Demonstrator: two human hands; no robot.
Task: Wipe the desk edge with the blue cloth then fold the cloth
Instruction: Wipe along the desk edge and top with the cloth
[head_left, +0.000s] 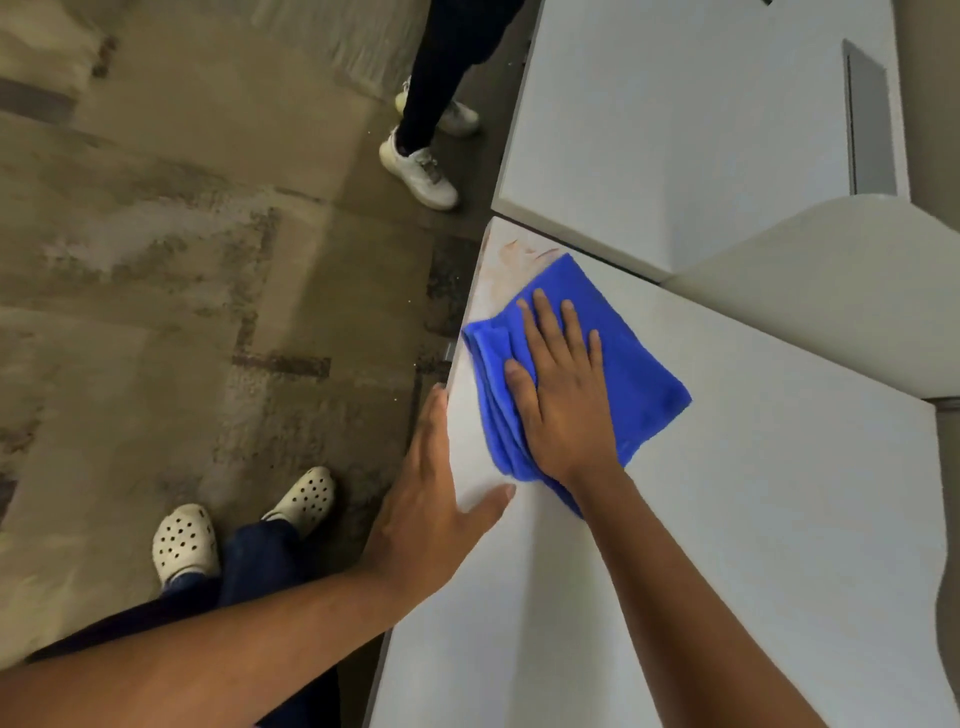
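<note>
A blue cloth (634, 374) lies bunched on the white desk (753, 519), close to its left edge (457, 364). My right hand (563, 395) presses flat on the cloth with fingers spread, covering its middle. My left hand (431, 483) rests on the desk's left edge just below the cloth, fingers over the side and thumb on the top surface. An orange-brown smear (511, 254) marks the desk corner just beyond the cloth.
A second white desk (675, 130) adjoins at the far side, with a curved white divider (831, 291) on the right. Another person's legs and white shoes (418, 166) stand on the floor near the far corner. My own feet (187, 540) are at lower left.
</note>
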